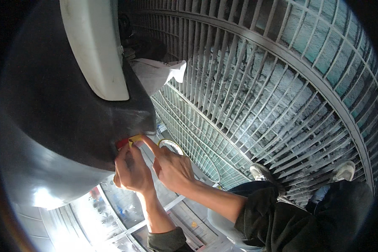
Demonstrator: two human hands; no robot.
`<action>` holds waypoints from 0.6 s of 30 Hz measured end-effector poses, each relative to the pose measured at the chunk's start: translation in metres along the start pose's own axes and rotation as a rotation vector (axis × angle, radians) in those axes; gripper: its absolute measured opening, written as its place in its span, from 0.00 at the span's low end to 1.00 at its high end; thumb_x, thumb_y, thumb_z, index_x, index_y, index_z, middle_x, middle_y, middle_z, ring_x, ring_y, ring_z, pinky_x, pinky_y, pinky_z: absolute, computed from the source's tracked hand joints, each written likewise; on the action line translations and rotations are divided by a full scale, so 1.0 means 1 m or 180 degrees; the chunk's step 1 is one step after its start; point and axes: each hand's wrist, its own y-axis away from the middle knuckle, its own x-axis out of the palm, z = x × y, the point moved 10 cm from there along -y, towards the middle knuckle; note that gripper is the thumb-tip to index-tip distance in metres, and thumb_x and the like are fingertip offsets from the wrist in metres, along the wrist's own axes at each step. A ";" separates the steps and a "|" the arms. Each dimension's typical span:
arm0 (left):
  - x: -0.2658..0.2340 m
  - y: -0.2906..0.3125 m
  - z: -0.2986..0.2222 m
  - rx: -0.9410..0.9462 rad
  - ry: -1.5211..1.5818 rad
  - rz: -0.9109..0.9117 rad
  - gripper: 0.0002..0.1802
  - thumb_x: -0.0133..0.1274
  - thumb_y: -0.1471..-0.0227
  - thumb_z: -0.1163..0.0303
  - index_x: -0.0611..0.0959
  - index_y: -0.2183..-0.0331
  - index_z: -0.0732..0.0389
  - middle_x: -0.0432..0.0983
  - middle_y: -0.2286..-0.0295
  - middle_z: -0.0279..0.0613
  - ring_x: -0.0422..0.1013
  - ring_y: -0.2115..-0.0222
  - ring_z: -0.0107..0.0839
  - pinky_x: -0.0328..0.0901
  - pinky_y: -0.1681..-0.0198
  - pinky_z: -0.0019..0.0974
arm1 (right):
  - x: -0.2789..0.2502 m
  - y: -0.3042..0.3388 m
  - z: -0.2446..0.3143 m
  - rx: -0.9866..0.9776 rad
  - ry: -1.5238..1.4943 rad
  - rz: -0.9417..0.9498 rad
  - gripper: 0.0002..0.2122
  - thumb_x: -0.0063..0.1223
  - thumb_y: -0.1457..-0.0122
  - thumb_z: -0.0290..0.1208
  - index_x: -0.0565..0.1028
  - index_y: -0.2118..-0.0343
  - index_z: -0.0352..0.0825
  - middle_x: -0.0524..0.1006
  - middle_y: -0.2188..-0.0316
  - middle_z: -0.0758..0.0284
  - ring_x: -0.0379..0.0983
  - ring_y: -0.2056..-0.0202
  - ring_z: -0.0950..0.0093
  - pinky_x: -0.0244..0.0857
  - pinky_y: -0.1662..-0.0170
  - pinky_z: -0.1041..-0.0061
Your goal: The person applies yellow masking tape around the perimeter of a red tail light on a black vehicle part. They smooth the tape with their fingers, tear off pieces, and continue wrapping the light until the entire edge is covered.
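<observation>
My left hand and my right hand are close together at the lower corner of a large dark, curved panel that looks like a vehicle bumper. Between their fingertips is a small yellow strip that looks like masking tape, pinched by both hands. Right beside it, a red piece, perhaps a reflector, shows on the panel's edge, partly covered by my left fingers. Behind my right hand appears part of a round, pale thing with a yellow rim; whether I hold it cannot be made out.
A pale, tapering trim piece runs down the panel. White sheeting hangs behind its corner. Metal floor grating lies over dusty, pale material at right. Shoes stand on the grating. Framed panes and bright glare lie below.
</observation>
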 end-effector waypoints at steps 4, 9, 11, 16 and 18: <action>0.000 -0.003 -0.003 0.0010 0.0004 -0.0042 0.06 0.66 0.48 0.74 0.87 0.66 0.63 0.86 0.72 0.41 0.80 0.75 0.26 0.73 0.70 0.30 | -0.005 0.006 -0.004 -0.0053 -0.0114 -0.0233 0.38 0.54 0.46 0.21 0.58 0.30 0.43 0.79 0.70 0.56 0.78 0.76 0.61 0.73 0.75 0.65; 0.000 0.000 0.003 0.0069 0.0026 0.0038 0.06 0.66 0.50 0.78 0.86 0.67 0.65 0.85 0.75 0.42 0.80 0.76 0.26 0.72 0.71 0.28 | -0.001 0.019 -0.015 -0.0093 -0.0213 -0.0355 0.35 0.54 0.45 0.20 0.60 0.32 0.42 0.80 0.67 0.55 0.79 0.73 0.61 0.74 0.73 0.65; 0.000 0.001 0.004 0.0037 0.0165 0.0017 0.06 0.65 0.50 0.78 0.86 0.67 0.65 0.85 0.76 0.42 0.79 0.77 0.25 0.72 0.72 0.27 | -0.002 0.016 -0.010 -0.0122 -0.0224 -0.0331 0.35 0.54 0.45 0.20 0.60 0.32 0.42 0.80 0.67 0.55 0.79 0.73 0.61 0.73 0.73 0.65; 0.003 0.001 0.005 0.0225 0.0544 0.0350 0.05 0.65 0.48 0.78 0.86 0.67 0.65 0.83 0.77 0.40 0.75 0.81 0.22 0.68 0.76 0.27 | -0.004 0.008 -0.009 -0.0097 -0.0343 -0.0430 0.39 0.57 0.47 0.23 0.57 0.30 0.43 0.77 0.70 0.57 0.77 0.74 0.60 0.71 0.74 0.62; -0.003 0.000 -0.002 0.0504 0.0489 0.0422 0.05 0.64 0.49 0.79 0.86 0.67 0.65 0.82 0.77 0.41 0.74 0.82 0.23 0.67 0.77 0.27 | -0.002 0.009 -0.007 -0.0060 -0.0210 -0.0304 0.39 0.57 0.46 0.23 0.56 0.30 0.44 0.77 0.70 0.56 0.77 0.73 0.60 0.71 0.73 0.62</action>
